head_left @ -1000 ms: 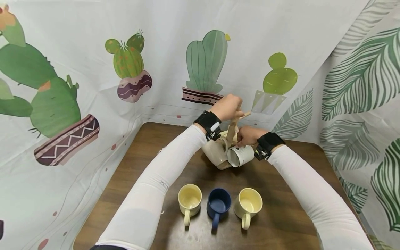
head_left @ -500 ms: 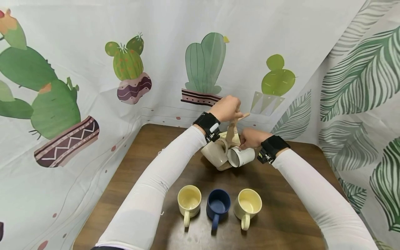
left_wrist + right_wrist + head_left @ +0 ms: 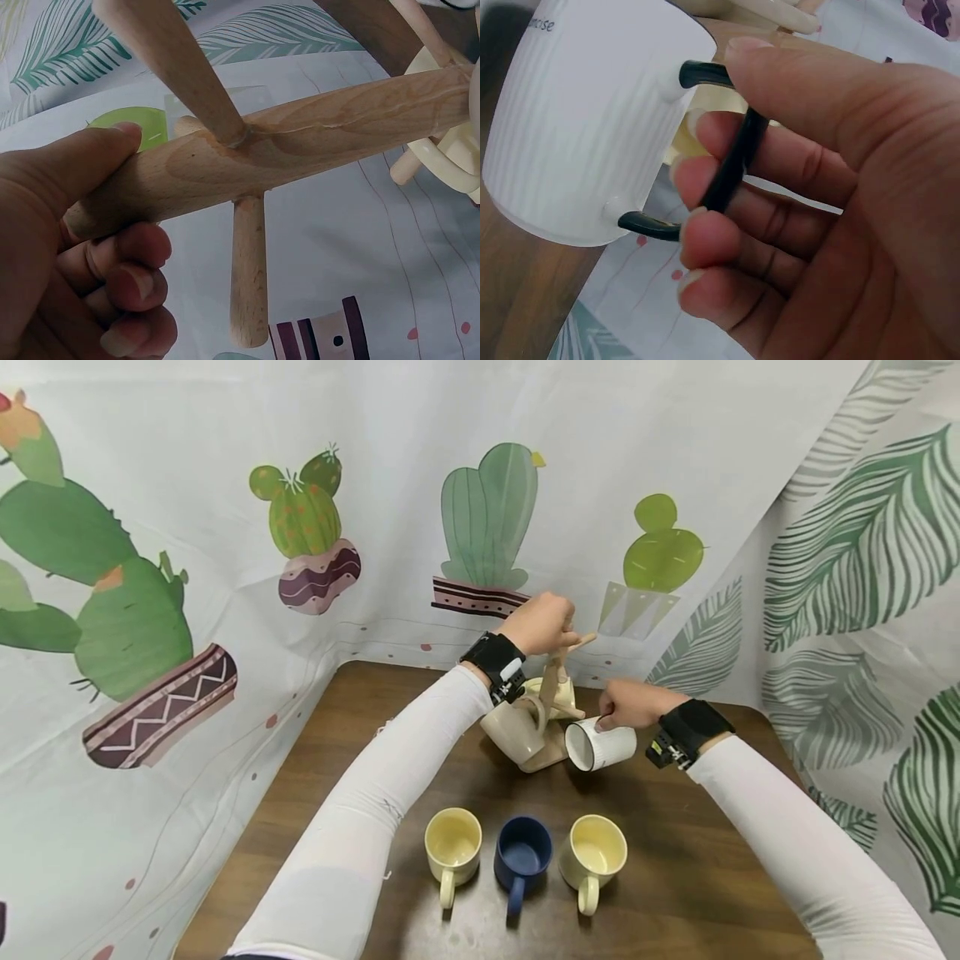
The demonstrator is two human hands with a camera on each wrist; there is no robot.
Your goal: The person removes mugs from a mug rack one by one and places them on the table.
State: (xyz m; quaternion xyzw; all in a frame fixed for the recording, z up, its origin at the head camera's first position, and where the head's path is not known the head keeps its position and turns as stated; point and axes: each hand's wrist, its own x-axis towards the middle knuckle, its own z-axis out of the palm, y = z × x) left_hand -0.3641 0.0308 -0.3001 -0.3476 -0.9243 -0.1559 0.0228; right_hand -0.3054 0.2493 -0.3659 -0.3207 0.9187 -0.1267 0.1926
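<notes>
My left hand [image 3: 538,623] grips the top of a wooden mug tree [image 3: 187,169], thumb on one side and fingers curled beneath its post. Bare pegs stick out of the post near that hand. My right hand [image 3: 636,703] holds a white ribbed mug [image 3: 592,112] by its dark handle [image 3: 731,165], fingers through the loop. In the head view the white mug [image 3: 602,745] is tipped sideways, mouth to the left, just right of the tree. A beige mug [image 3: 514,732] and a pale yellow mug [image 3: 567,695] hang on the lower pegs.
Nearer on the wooden table [image 3: 315,760], a yellow mug [image 3: 453,843], a blue mug [image 3: 522,853] and another yellow mug [image 3: 593,853] stand upright in a row, handles toward me. A cactus-print cloth [image 3: 390,485] hangs behind the table.
My right hand has moved right with the white mug, away from the mug tree, uncovering a lower peg and the pale yellow mug. My left hand keeps its hold on the post.
</notes>
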